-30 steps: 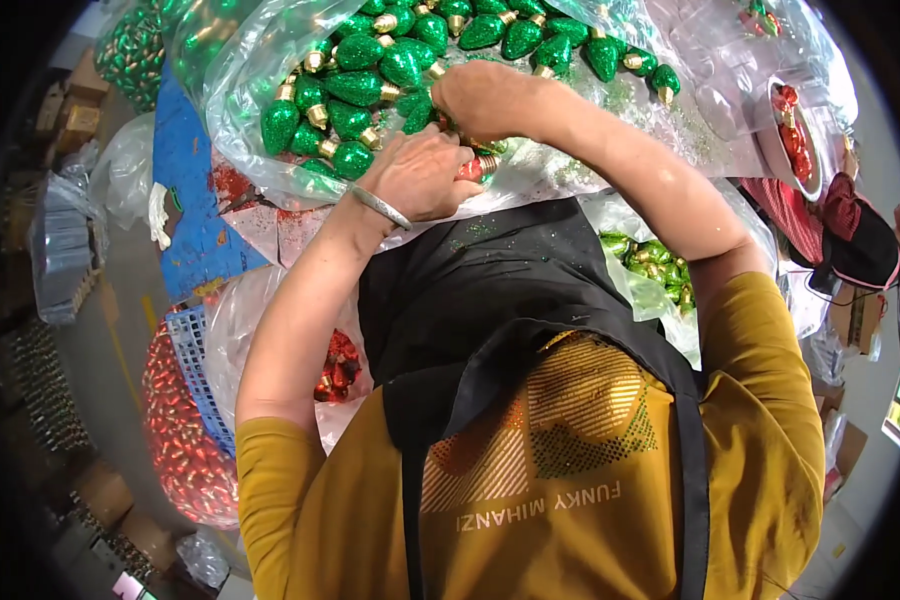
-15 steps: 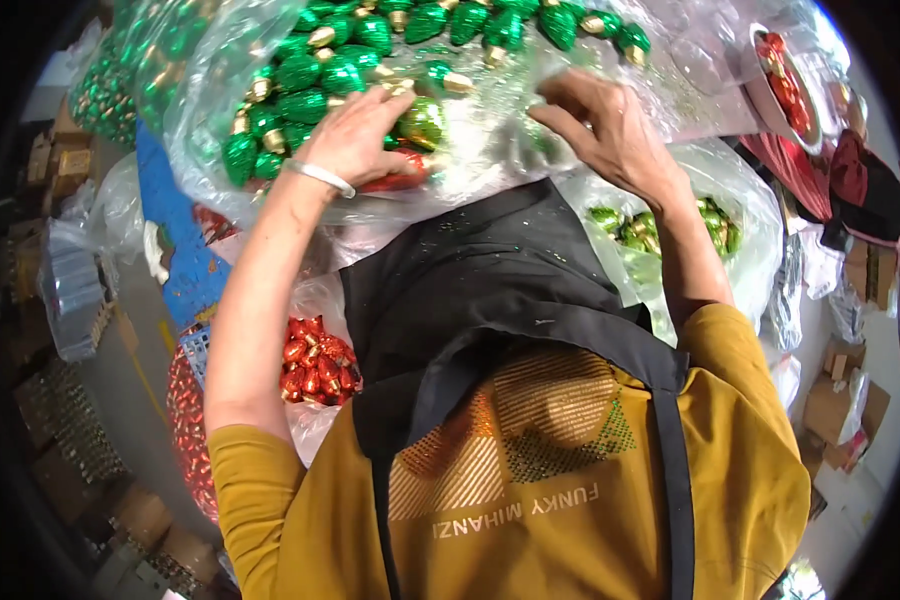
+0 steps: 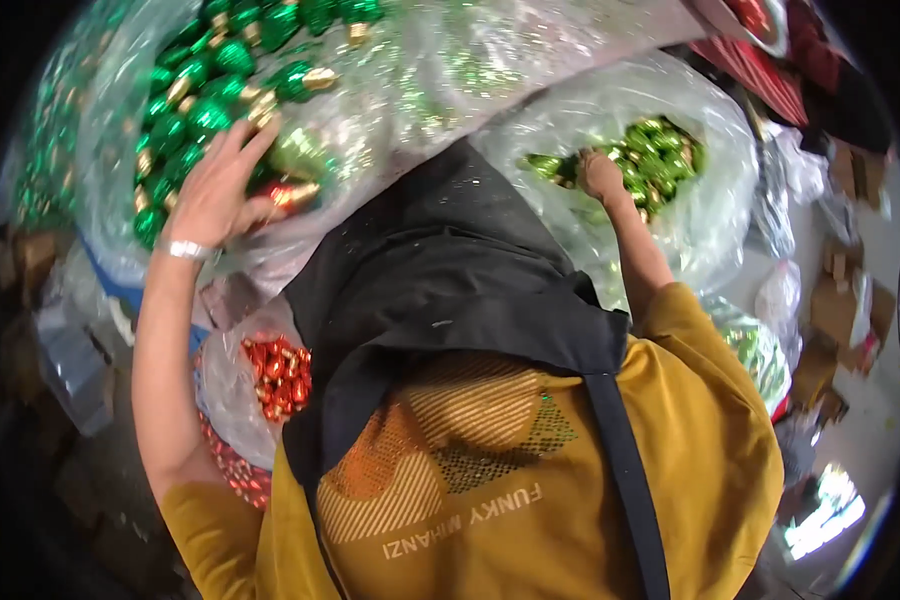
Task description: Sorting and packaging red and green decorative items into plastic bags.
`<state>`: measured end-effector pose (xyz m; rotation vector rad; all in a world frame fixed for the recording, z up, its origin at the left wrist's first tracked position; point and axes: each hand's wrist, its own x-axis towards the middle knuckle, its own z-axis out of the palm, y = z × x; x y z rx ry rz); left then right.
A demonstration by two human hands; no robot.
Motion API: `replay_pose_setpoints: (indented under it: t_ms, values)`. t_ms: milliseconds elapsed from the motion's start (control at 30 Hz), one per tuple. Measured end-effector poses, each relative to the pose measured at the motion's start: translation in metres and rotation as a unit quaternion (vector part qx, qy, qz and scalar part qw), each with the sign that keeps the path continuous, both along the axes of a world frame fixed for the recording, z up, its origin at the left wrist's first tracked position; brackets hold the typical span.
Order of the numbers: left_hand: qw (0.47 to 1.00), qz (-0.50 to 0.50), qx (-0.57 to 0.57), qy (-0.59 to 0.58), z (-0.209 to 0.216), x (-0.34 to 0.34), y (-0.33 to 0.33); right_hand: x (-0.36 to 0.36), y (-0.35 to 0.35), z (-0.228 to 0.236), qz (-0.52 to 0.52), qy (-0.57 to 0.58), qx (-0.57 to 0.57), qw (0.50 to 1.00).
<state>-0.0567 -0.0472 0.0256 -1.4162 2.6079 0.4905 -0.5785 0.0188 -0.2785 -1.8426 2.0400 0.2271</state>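
My left hand point(image 3: 215, 190) rests, fingers apart, at the right edge of a heap of shiny green bulb-shaped ornaments point(image 3: 207, 118) with gold caps. Its thumb lies beside a red ornament point(image 3: 288, 196). A yellow-green ornament point(image 3: 305, 155), blurred, is just beyond the red one. My right hand point(image 3: 600, 174) reaches into an open clear plastic bag point(image 3: 715, 110) on the right, its fingers curled down at the edge of a pile of light green ornaments point(image 3: 660, 158). What those fingers hold, if anything, is hidden. One more light green ornament point(image 3: 542, 167) lies left of that hand.
Clear plastic sheeting point(image 3: 450, 50) strewn with green glitter covers the work surface. Low at my left, an open bag holds red ornaments point(image 3: 278, 375). A white container point(image 3: 765, 25) with red pieces is at the far right. Cardboard boxes point(image 3: 840, 310) stand on the floor.
My right hand has moved from above the plastic sheeting down to the bag of light green ornaments. My left hand stays by the red ornament. The whole view has shifted with my head.
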Motion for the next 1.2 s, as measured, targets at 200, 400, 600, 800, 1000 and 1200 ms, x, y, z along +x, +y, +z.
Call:
replay_pose_setpoints:
  t_ms: [200,400,600,800,1000,1200]
  values:
    - [0.999,0.042,-0.001,0.026,-0.001,-0.002,0.01,0.044,-0.012,-0.071,0.094,-0.14,0.163,0.972]
    - [0.969,0.099,-0.147,0.174,0.04,0.015,0.049,0.003,0.008,-0.096,-0.065,-0.272,-0.09,0.956]
    - [0.784,0.523,-0.188,0.275,0.02,0.097,0.195,0.013,0.002,0.129,-0.307,-0.564,-0.017,0.766]
    - [0.735,0.666,-0.071,0.109,-0.159,0.171,0.364,0.118,0.002,0.224,0.005,-0.694,0.235,0.681]
    - [0.535,0.8,0.005,0.272,-0.323,0.161,0.487,0.184,-0.061,0.203,0.024,-0.583,0.214,0.784]
    - [0.692,0.708,0.12,0.077,-0.377,0.136,0.466,0.263,-0.187,0.207,0.18,-0.278,-0.137,0.934]
